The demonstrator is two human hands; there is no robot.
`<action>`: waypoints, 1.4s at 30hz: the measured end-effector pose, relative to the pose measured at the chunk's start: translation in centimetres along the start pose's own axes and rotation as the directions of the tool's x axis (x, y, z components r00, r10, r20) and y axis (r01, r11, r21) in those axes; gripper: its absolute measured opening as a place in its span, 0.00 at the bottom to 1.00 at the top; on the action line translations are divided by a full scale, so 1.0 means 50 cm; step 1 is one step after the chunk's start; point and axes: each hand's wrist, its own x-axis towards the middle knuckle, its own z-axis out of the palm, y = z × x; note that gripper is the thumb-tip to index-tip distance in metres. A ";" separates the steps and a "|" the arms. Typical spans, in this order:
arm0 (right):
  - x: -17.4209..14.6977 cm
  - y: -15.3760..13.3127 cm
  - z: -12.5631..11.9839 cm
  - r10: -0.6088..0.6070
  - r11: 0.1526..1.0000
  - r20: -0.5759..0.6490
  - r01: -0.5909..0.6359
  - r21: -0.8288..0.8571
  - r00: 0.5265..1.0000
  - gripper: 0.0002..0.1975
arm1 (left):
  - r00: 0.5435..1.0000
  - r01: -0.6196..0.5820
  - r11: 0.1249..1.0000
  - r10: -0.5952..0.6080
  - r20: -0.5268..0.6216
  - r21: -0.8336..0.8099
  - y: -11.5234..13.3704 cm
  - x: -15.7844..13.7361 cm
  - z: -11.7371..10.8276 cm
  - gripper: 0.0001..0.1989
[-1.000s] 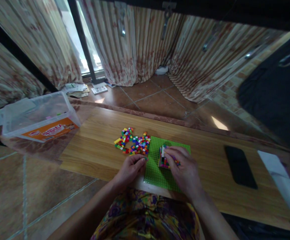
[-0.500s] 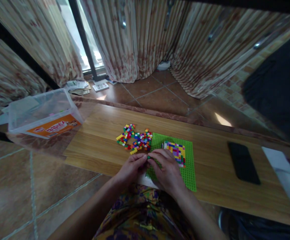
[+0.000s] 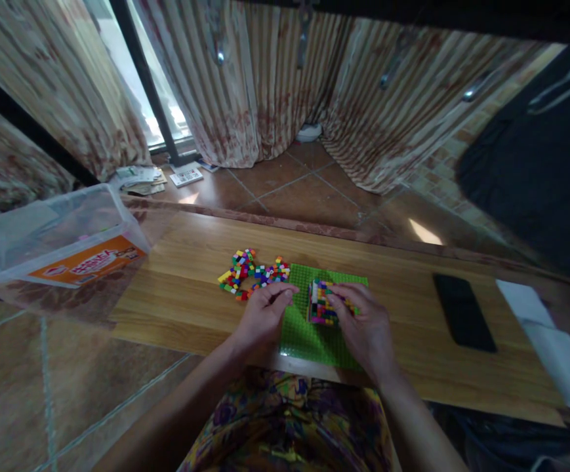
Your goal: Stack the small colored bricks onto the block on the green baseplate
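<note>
A block built of many-coloured toy bricks point(image 3: 320, 305) is over the green studded baseplate point(image 3: 297, 337), its left side facing up toward me. My right hand point(image 3: 369, 322) is closed around the block's right part, thumb on the near side and fingers across the top, hiding much of it. Left of the block, above the plate's left edge, my left hand point(image 3: 265, 313) is held in a pinch. Anything between its fingertips is too small to make out. Just beyond that hand lies a pile of loose toy bricks point(image 3: 240, 272), partly covered by it.
The plate and pile rest on a narrow wooden table point(image 3: 176, 275). At its left end is a clear plastic box point(image 3: 63, 229) with an orange label. On the right lie a black phone point(image 3: 464, 311) and white paper point(image 3: 530, 305). Striped curtains point(image 3: 275, 85) hang beyond the tiled floor.
My hands have moved apart; the small green brick between them is out of sight. My right hand has moved right and taken hold of the block, which now shows its left side. The view has shifted slightly.
</note>
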 end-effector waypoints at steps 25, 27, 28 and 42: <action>0.064 0.049 0.026 -0.075 0.993 0.124 0.085 -0.081 0.989 0.08 | 0.954 -0.299 0.891 0.272 0.127 0.341 -0.017 0.092 0.056 0.10; 0.067 0.050 0.024 -0.074 0.995 0.136 0.083 -0.062 0.988 0.08 | 0.951 -0.309 0.889 0.287 0.113 0.338 -0.022 0.093 0.058 0.10; 0.068 0.051 0.023 -0.074 0.995 0.145 0.082 -0.054 0.987 0.08 | 0.949 -0.314 0.887 0.296 0.105 0.338 -0.025 0.092 0.059 0.10; 0.091 0.055 0.016 -0.091 0.996 0.242 0.093 0.003 0.966 0.07 | 0.926 -0.319 0.850 0.374 -0.052 0.419 -0.038 0.074 0.083 0.09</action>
